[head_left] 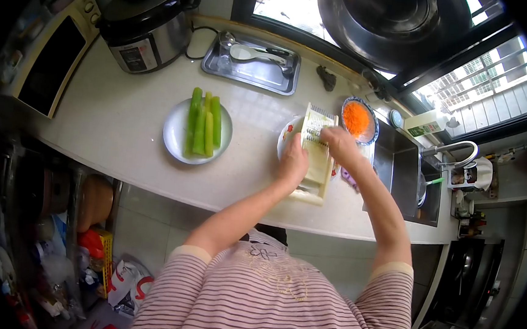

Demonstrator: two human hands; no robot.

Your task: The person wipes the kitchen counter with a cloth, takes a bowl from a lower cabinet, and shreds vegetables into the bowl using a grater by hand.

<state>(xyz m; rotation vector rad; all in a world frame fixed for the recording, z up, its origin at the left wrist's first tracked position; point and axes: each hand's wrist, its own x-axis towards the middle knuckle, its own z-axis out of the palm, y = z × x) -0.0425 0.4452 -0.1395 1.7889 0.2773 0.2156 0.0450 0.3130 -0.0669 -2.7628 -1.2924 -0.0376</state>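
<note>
A pale yellow grater (317, 168) lies slanted over a white plate with a floral rim (284, 136) on the counter. My left hand (294, 159) grips the grater's left edge, fingers closed round it. On the grating face rests my right hand (340, 146), its fingers curled together; whatever they hold is hidden. Just beyond it, a blue-rimmed bowl (374, 130) contains shredded orange carrot (356, 118). Off to the left, several green celery pieces (204, 125) lie side by side on a white plate (174, 139).
At the back are a metal tray (245, 81) with spoons and a pressure cooker (148, 28). A microwave (54, 58) stands far left. The sink (394, 167) and its faucet (460, 151) are on the right, and a purple item (349, 180) sits by my right forearm.
</note>
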